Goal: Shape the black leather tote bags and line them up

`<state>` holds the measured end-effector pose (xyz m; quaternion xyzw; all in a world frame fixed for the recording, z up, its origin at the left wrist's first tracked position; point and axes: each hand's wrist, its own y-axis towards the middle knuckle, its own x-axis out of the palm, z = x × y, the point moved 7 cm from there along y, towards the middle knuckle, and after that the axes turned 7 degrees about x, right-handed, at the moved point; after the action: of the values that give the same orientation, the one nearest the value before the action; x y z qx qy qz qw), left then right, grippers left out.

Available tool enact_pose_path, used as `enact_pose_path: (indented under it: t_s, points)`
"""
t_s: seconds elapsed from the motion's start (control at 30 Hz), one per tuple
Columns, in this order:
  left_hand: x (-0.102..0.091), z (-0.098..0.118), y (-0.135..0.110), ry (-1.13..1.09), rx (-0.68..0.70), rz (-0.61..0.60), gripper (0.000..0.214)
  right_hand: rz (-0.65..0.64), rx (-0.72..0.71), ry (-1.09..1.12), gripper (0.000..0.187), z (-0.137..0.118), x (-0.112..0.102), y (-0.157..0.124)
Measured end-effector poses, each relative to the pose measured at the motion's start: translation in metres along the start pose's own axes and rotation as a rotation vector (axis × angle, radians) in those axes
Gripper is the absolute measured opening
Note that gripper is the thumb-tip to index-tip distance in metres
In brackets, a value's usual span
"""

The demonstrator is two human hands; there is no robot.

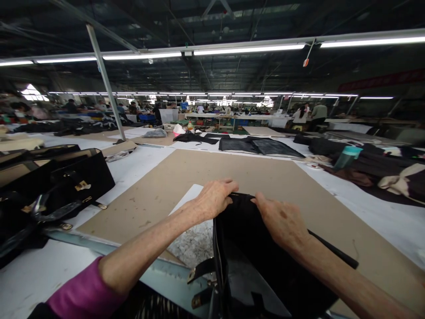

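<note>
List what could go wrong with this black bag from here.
The left hand and right hand hold the black bag at its top rim, so the rim could crease or slip from the fingertips.

Its short straps stick out near the table edge; their metal ends might catch or get scratched there.

no readable text, red banner (381, 81) blurred

2 bare hands (215, 197), 1 magenta sleeve (88, 290) (black fabric (42, 312) at its lower end), black clothing (156, 306) with pale streaks
</note>
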<state>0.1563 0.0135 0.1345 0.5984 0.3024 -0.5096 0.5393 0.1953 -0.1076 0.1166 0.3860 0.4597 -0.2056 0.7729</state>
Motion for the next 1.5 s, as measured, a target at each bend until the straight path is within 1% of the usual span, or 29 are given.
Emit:
enact_pose_path:
  t_s: [0.03, 0.1, 0.3, 0.47, 0.57, 0.7, 0.8, 0.9, 1.07, 1.13, 1.2, 1.27, 1.3, 1.37, 1.4, 1.47, 1.5]
  points:
    - [0.000, 0.002, 0.001, -0.020, 0.034, 0.002, 0.014, -0.001, -0.001, 0.006, 0.020, 0.000, 0.000, 0.000]
    - [0.002, 0.003, 0.003, -0.040, 0.054, -0.003, 0.010, -0.006, 0.000, 0.020, 0.020, 0.000, 0.000, 0.001]
    - [0.009, 0.000, 0.011, -0.044, 0.001, -0.042, 0.007, -0.023, 0.018, 0.025, 0.022, 0.001, 0.000, 0.001]
    - [0.007, 0.001, 0.010, -0.092, 0.020, 0.039, 0.011, 0.021, -0.003, 0.027, 0.021, 0.000, 0.002, -0.005]
    - [0.009, -0.001, 0.008, -0.129, 0.005, 0.063, 0.011, 0.055, -0.006, 0.046, 0.024, 0.002, 0.003, -0.007]
    - [0.012, -0.001, 0.009, -0.186, 0.017, 0.091, 0.012, 0.054, 0.025, 0.091, 0.023, 0.004, 0.001, 0.000]
    - [0.011, 0.000, 0.010, -0.206, 0.046, 0.121, 0.012, 0.003, -0.025, 0.181, 0.022, -0.003, 0.001, 0.010]
    - [0.009, 0.000, 0.010, -0.200, 0.032, 0.137, 0.013, -0.065, -0.095, 0.263, 0.022, -0.011, 0.003, 0.019]
    - [0.011, -0.003, 0.010, -0.238, -0.025, 0.134, 0.011, -0.173, -0.078, 0.234, 0.025, -0.012, 0.006, 0.028]
    - [0.012, -0.007, 0.009, -0.296, -0.052, 0.168, 0.010, -0.228, -0.108, 0.292, 0.020, -0.015, 0.007, 0.030]
    - [0.009, -0.011, 0.006, -0.378, -0.072, 0.230, 0.009, -0.266, -0.174, 0.382, 0.021, -0.023, 0.006, 0.033]
    - [0.001, -0.015, -0.004, -0.479, -0.126, 0.317, 0.007, -0.287, -0.218, 0.416, 0.021, -0.030, 0.005, 0.035]
    - [-0.004, -0.017, -0.013, -0.531, -0.174, 0.367, 0.008, -0.301, -0.219, 0.411, 0.020, -0.032, 0.006, 0.036]
    - [-0.015, -0.017, -0.039, -0.615, -0.288, 0.459, 0.016, -0.328, -0.206, 0.404, 0.022, -0.034, 0.006, 0.038]
    - [-0.019, -0.013, -0.056, -0.638, -0.342, 0.487, 0.021, -0.343, -0.202, 0.411, 0.023, -0.034, 0.006, 0.039]
    - [-0.023, 0.002, -0.090, -0.606, -0.413, 0.479, 0.030, -0.381, -0.191, 0.420, 0.024, -0.035, 0.006, 0.041]
    - [-0.020, 0.012, -0.105, -0.560, -0.436, 0.426, 0.043, -0.399, -0.184, 0.418, 0.025, -0.034, 0.005, 0.042]
